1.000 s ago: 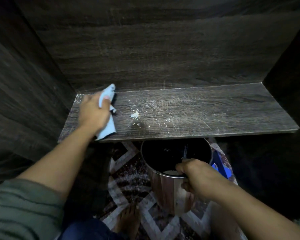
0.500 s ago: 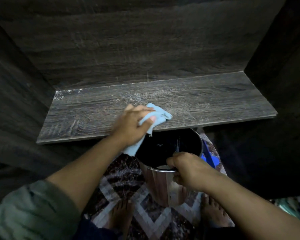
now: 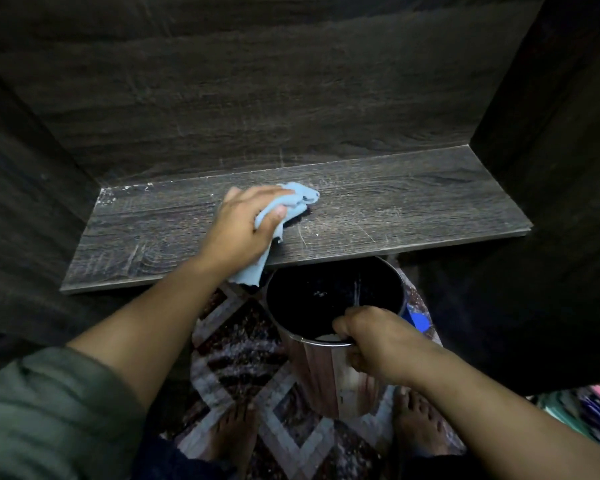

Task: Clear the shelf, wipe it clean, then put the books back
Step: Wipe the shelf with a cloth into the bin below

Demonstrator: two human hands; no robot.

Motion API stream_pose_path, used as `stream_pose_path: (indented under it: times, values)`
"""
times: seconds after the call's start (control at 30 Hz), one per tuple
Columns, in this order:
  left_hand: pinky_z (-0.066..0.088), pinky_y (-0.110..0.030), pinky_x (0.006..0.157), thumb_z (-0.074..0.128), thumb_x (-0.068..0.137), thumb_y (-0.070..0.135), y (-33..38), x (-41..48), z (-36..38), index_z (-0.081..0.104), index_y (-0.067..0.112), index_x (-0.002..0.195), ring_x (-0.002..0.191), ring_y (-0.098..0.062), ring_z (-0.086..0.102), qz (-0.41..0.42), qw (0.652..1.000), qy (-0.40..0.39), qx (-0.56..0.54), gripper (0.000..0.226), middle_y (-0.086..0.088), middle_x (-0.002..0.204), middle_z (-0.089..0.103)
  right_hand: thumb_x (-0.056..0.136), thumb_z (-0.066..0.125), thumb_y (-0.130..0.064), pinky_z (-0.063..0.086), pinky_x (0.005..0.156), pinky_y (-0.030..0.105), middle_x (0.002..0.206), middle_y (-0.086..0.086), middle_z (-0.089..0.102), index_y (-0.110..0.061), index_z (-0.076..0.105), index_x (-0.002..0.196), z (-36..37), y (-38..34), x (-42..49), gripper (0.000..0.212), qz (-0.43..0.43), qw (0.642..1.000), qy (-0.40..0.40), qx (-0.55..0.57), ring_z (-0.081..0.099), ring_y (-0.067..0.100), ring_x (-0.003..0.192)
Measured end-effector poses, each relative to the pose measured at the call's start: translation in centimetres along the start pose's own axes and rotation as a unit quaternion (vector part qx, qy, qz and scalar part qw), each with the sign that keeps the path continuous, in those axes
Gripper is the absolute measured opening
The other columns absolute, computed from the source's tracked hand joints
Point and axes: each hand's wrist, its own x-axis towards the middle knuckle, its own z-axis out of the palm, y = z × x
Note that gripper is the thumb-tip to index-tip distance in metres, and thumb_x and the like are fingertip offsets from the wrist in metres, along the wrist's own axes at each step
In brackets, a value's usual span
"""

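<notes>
Left hand is clenched on a crumpled light-blue cloth, pressing it flat mid-shelf; a loose corner hangs off the front edge at 6 o'clock from the hand. The shelf is dark wood-grain laminate, matte, with white scratches and pale specks in the back corner at 9 o'clock. Right hand grips the near rim of a shiny cylindrical metal bin just below the shelf edge, above a geometric-patterned rug; no readable labels.
</notes>
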Motion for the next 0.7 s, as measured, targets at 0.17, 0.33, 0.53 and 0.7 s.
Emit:
stream_pose_path:
  times: [0.17,0.33,0.53,0.7]
  values:
    - [0.034,-0.046,0.104,0.02,0.086,0.069,1.1,-0.6,2.0,0.047,0.046,0.137,0.122,-0.026,0.043,-0.076,0.989,-0.082,0.093,0.062,0.012,0.148,0.043,0.077,0.062,-0.013,0.047,0.074,0.032,0.103,0.003,0.057,-0.023,0.056,0.09,0.1,0.4,0.0,0.017,0.007,1.0,-0.005,0.008,0.06,0.03,0.099]
    - [0.039,-0.045,0.1,0.036,0.092,0.059,5.0,-3.3,2.1,0.055,0.046,0.13,0.117,-0.017,0.049,0.052,0.984,-0.172,0.008,0.044,0.017,0.14,0.051,0.074,0.062,-0.011,0.051,0.076,0.033,0.101,0.002,0.059,-0.03,0.045,0.08,0.2,0.6,-0.2,0.026,-0.002,1.0,-0.011,0.026,0.06,0.029,0.097]
    - [0.044,-0.041,0.099,0.048,0.094,0.052,5.8,-5.6,-0.9,0.064,0.032,0.126,0.118,-0.011,0.055,0.039,0.997,-0.048,-0.044,0.041,0.013,0.126,0.061,0.074,0.064,-0.012,0.047,0.07,0.032,0.093,0.0,0.053,-0.024,0.038,0.074,0.2,1.2,-1.0,0.028,-0.007,1.0,-0.014,0.019,0.059,0.027,0.092]
    - [0.046,-0.037,0.096,0.033,0.089,0.066,6.0,-5.4,-1.2,0.061,0.031,0.129,0.11,-0.019,0.052,-0.027,0.994,-0.061,0.091,0.06,0.007,0.114,0.05,0.072,0.064,-0.013,0.05,0.07,0.034,0.09,-0.001,0.053,-0.023,0.038,0.071,0.0,0.9,-0.8,0.029,-0.005,1.0,-0.013,0.016,0.059,0.028,0.09]
